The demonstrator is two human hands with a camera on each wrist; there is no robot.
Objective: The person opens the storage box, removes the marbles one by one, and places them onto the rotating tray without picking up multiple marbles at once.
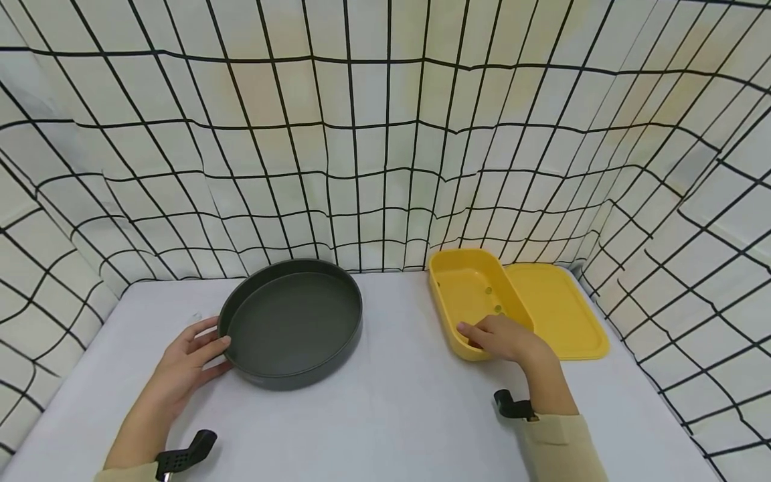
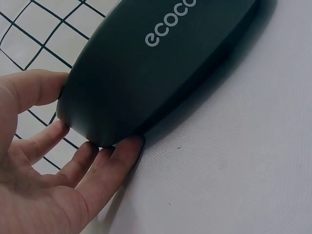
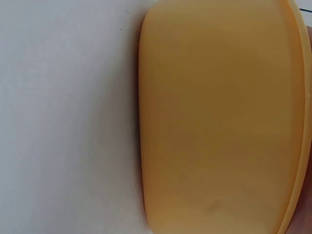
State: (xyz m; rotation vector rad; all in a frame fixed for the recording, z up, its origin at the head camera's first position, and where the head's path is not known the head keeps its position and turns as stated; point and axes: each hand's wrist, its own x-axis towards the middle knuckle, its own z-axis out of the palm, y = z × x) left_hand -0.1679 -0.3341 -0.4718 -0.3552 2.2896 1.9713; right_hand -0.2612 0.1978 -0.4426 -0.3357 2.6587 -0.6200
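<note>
A: Starting with the dark pan [image 1: 295,321]. Sitting where?

B: Resting on the white table [image 1: 415,415], left of centre, facing mouth-up. Being round, spreading evenly rather than running along one axis.

A: Looking like what?

B: Showing dark grey-green, smooth and matt, with a flat floor and raised wall. In the left wrist view, carrying pale "ecoco" lettering [image 2: 171,23] on the outer wall, climbing toward upper right.

A: Getting anything on the left hand [image 1: 189,365]?

B: Gripping the pan's left edge: bringing thumb over rim, setting fingers apart against the outer wall.

A: And on the right hand [image 1: 502,338]?

B: Dipping into the near end of a yellow tub [image 1: 464,294], right of centre. Bending fingers downward; with fingertips hidden, not managing to tell pinching from loose curling.

A: Reading any axis off the tub?

B: Running lengthwise away from the person, slanting slightly rightward at the near end. Facing open side up, showing rounded corners, holding small green pieces [image 1: 498,308]. Neighbouring a flat yellow lid [image 1: 563,314] just rightward, slanting likewise.
</note>
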